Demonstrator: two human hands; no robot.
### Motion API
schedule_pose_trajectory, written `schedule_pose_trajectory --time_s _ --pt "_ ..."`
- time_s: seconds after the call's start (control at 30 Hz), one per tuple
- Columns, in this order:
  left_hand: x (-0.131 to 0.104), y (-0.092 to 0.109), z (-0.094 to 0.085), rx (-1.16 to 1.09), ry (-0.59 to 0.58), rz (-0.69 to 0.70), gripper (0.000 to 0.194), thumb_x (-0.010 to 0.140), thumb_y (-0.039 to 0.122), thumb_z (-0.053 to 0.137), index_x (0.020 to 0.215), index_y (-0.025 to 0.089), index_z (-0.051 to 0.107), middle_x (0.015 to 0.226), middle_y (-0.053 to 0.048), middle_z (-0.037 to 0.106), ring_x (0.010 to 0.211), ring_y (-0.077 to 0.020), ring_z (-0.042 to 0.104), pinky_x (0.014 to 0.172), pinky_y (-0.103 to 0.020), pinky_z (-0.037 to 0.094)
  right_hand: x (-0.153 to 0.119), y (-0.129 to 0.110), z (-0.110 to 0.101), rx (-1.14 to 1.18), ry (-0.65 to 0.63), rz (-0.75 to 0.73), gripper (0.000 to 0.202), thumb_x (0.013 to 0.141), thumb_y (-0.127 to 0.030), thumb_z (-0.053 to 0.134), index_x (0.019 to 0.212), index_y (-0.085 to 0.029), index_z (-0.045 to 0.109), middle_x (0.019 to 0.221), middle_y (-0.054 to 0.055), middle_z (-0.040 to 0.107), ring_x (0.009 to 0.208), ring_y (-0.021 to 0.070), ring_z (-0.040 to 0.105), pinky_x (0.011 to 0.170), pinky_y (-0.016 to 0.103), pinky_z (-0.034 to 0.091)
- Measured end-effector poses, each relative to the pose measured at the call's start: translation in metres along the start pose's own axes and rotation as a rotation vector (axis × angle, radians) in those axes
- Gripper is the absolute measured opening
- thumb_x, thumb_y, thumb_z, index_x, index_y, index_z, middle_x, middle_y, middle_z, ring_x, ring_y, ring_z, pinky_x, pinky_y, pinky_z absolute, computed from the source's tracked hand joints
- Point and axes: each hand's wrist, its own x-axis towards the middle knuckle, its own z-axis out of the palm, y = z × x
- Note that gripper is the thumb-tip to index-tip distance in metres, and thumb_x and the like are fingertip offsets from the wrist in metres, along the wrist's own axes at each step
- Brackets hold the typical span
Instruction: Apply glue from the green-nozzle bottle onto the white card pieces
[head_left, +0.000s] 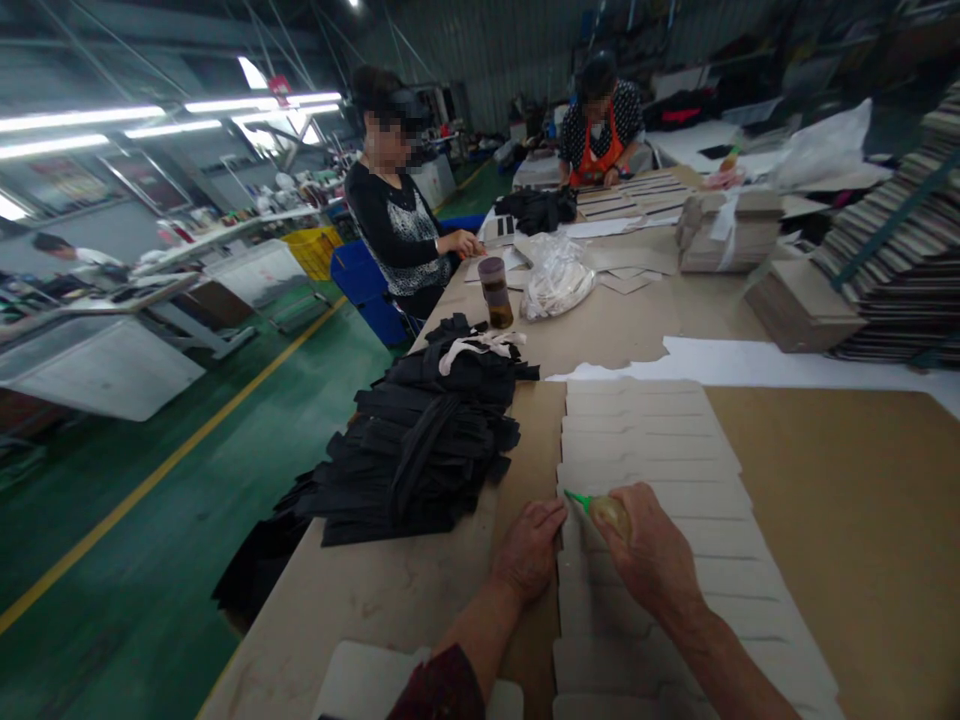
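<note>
My right hand is closed round a squeeze bottle with a green nozzle and yellowish contents, probably glue. Its tip points left, just above the left side of a row of overlapping pale grey card pieces. Along that row's left edge rests my left hand, fingers bent and pressed together. What they grip, if anything, is hidden. A heap of black fabric strips lies to the left, with a pale cloth scrap on top.
Brown board lies under the row. Beyond stand a jar of dark liquid, a clear plastic bag, a tied card bundle and tall stacks. Two people work across the table; a blue bin stands by its left edge.
</note>
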Motion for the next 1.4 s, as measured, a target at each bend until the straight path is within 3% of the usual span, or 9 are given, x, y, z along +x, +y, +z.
schedule_pose_trajectory --time_s 0.3,0.53,0.6,0.8,0.93,1.07,1.23,1.4 --pt "0.002 0.001 -0.003 -0.01 -0.005 0.012 0.052 0.082 0.003 0.039 0.131 0.014 0.055 0.134 -0.011 0.056 0.121 -0.0226 0.049 0.108 -0.047 0.043 -0.013 0.065 -0.035 -0.074 0.147 0.161 0.033 0.088 -0.053 0.046 0.099 -0.023 0.055 0.097 0.001 0.057 0.085 0.0163 0.057 0.067 0.027 0.04" --pt "0.003 0.0 -0.005 0.022 -0.02 0.02 0.053 0.083 0.002 0.037 0.132 0.015 0.052 0.134 -0.011 0.055 0.122 -0.0219 0.048 0.11 -0.048 0.041 -0.013 0.036 -0.022 -0.029 0.081 0.112 0.028 0.091 -0.048 0.043 0.096 -0.023 0.055 0.096 0.002 0.055 0.084 0.0156 0.056 0.067 0.027 0.038" --pt "0.003 -0.001 -0.004 0.035 -0.018 0.021 0.053 0.083 0.001 0.037 0.132 0.014 0.053 0.134 -0.011 0.055 0.123 -0.022 0.048 0.11 -0.048 0.041 -0.014 0.037 -0.024 -0.019 0.071 0.123 0.028 0.092 -0.048 0.042 0.096 -0.023 0.054 0.096 0.002 0.055 0.086 0.0158 0.055 0.068 0.027 0.039" --pt "0.002 -0.007 0.0 0.044 0.0 0.038 0.051 0.085 0.002 0.037 0.132 0.016 0.052 0.134 -0.011 0.055 0.123 -0.0221 0.048 0.109 -0.049 0.042 -0.02 0.091 -0.053 -0.072 0.163 0.3 0.035 0.087 -0.055 0.045 0.1 -0.023 0.054 0.099 0.002 0.056 0.083 0.016 0.056 0.071 0.029 0.04" --pt "0.002 -0.009 0.0 0.044 -0.004 0.055 0.054 0.084 0.0 0.037 0.134 0.017 0.051 0.135 -0.01 0.055 0.123 -0.0207 0.048 0.11 -0.047 0.041 -0.023 0.116 -0.068 -0.113 0.23 0.339 0.04 0.085 -0.058 0.045 0.1 -0.022 0.055 0.102 0.003 0.058 0.085 0.017 0.056 0.069 0.028 0.04" --pt "0.002 -0.01 0.001 0.06 0.002 0.049 0.053 0.084 0.0 0.037 0.132 0.016 0.052 0.135 -0.01 0.055 0.124 -0.0215 0.048 0.11 -0.047 0.042 -0.02 0.106 -0.061 -0.116 0.255 0.304 0.04 0.086 -0.056 0.045 0.1 -0.021 0.056 0.1 0.004 0.059 0.079 0.0154 0.055 0.066 0.027 0.038" --pt "0.002 -0.011 0.001 0.079 0.008 0.054 0.052 0.085 0.001 0.036 0.132 0.016 0.053 0.134 -0.01 0.056 0.123 -0.0213 0.049 0.109 -0.046 0.044 -0.016 0.079 -0.045 -0.044 0.18 0.194 0.033 0.09 -0.05 0.043 0.097 -0.021 0.056 0.097 0.003 0.058 0.083 0.0154 0.057 0.07 0.027 0.04" --pt "0.002 -0.01 0.0 0.078 0.009 0.063 0.054 0.083 0.0 0.038 0.133 0.016 0.052 0.134 -0.01 0.056 0.123 -0.0214 0.049 0.11 -0.046 0.043 -0.02 0.098 -0.058 -0.103 0.221 0.278 0.036 0.087 -0.054 0.045 0.099 -0.022 0.056 0.097 0.003 0.059 0.078 0.0149 0.056 0.066 0.027 0.038"
